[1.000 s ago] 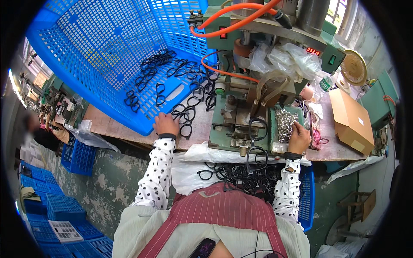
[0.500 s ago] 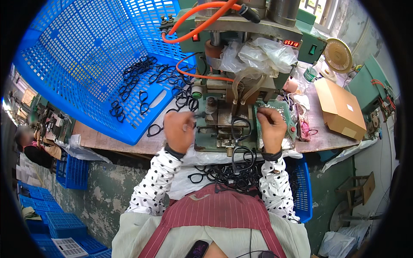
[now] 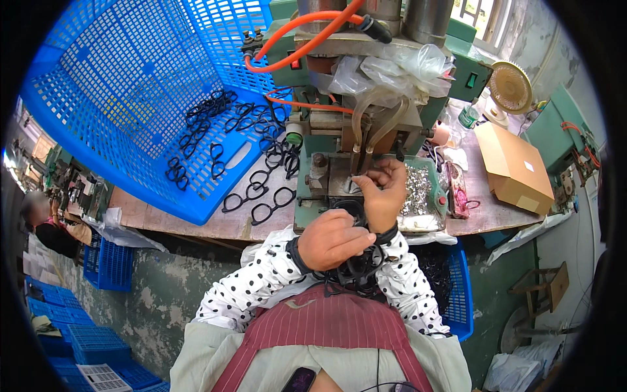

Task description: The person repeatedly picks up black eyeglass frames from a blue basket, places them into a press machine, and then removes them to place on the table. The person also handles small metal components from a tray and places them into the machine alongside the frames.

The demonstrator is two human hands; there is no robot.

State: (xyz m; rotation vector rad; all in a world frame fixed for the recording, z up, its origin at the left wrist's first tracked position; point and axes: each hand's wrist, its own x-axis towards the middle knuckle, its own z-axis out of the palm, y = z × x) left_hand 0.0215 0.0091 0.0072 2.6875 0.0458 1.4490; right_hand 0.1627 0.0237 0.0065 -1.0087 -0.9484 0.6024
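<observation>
Sitting right up against a small green press machine, the person has both hands close in at its front. The right hand reaches up under the press head, its fingers pressed together in a pinch on a small pale part, too tiny to say what it is. The left hand is curled into a loose fist over a black eyeglass frame sitting at the machine's front edge, probably to steady it under the tool.

Makes sense how stuff is laid out: a big blue plastic crate is tipped on its side on the wooden tabletop, so more black frames slide out toward the left hand. A tray of small shiny metal parts sits just beside the right hand, easy picking. Another blue basket hangs below the tabletop edge by the lap, with dark frames in it.

Packaging-wise: a plain brown cardboard box lies flat on the right of the tabletop with a small white label on top. Clear plastic bags are bunched over the press head.
</observation>
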